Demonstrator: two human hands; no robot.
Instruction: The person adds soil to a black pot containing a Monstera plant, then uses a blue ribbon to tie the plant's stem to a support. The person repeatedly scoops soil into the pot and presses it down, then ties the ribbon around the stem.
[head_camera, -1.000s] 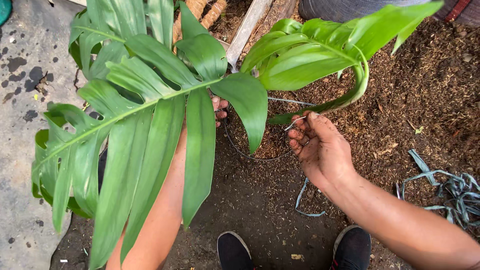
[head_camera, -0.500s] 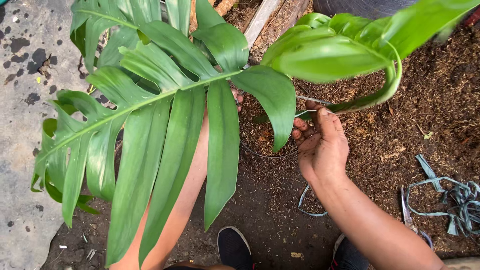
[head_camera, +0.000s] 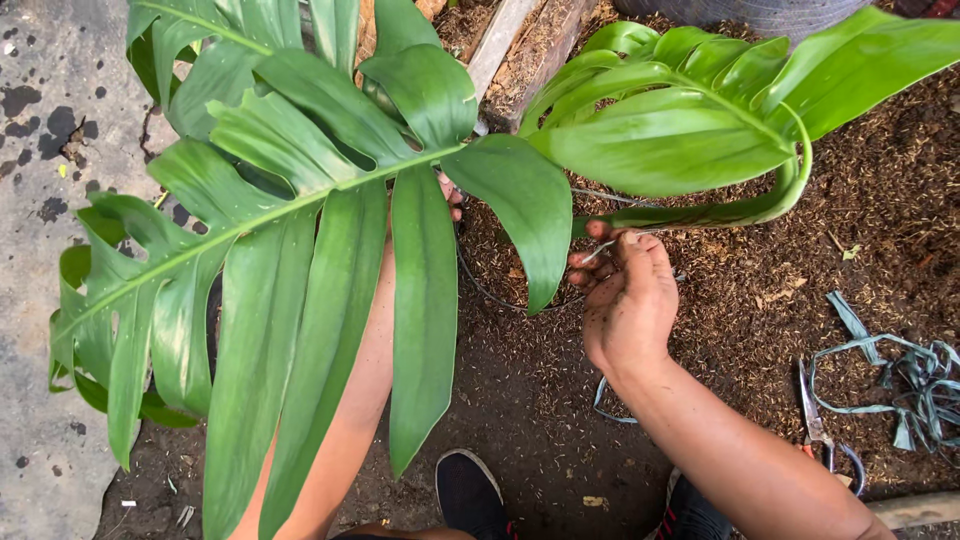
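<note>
The right hand (head_camera: 628, 300) pinches a thin wire (head_camera: 610, 245) at the pot (head_camera: 500, 300) rim's 3 o'clock side. The left hand (head_camera: 450, 195), mostly hidden under a leaf (head_camera: 300, 230) at 9 o'clock, can't be read. The plant sits potted; wiring looks unfinished.

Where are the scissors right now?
Head view, lower right: the scissors lie on the soil, right of the right forearm and beside the tangle of green strips. Neither hand touches them.
</note>
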